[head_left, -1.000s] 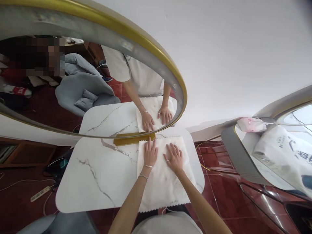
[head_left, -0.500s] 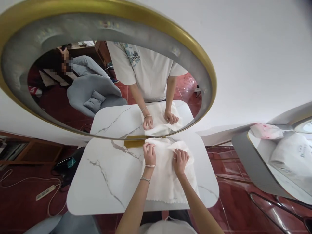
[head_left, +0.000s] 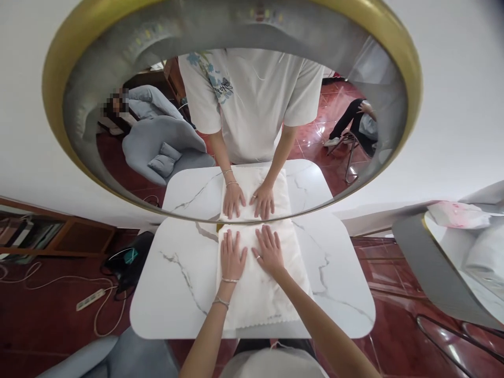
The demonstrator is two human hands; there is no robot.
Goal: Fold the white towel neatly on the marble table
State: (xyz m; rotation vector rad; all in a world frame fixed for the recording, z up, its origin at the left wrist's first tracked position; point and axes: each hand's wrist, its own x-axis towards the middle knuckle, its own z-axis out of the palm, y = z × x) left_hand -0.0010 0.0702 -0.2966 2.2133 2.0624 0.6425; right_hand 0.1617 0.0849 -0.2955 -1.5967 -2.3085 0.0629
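Observation:
A white cloth, like a towel (head_left: 260,302), lies spread flat on the marble-patterned table (head_left: 165,299), with a scalloped edge toward me. My left hand (head_left: 233,256) rests palm down on its far left part, fingers stretched out. On the far right part, my right hand (head_left: 268,249) also lies flat with fingers spread, a ring on one finger. Neither hand grips the cloth. Both hands and the cloth show again in the mirror.
A large gold-rimmed round mirror (head_left: 236,131) stands at the table's far edge. To the right is another table (head_left: 433,262) with a white bundle (head_left: 486,249). A power strip (head_left: 90,300) and cables lie on the red floor at left. A grey chair (head_left: 137,354) is near.
Both hands have gone from pinching the cloth's far edge to lying flat on it. The rumpled far part of the cloth is now smoother. The view has shifted left.

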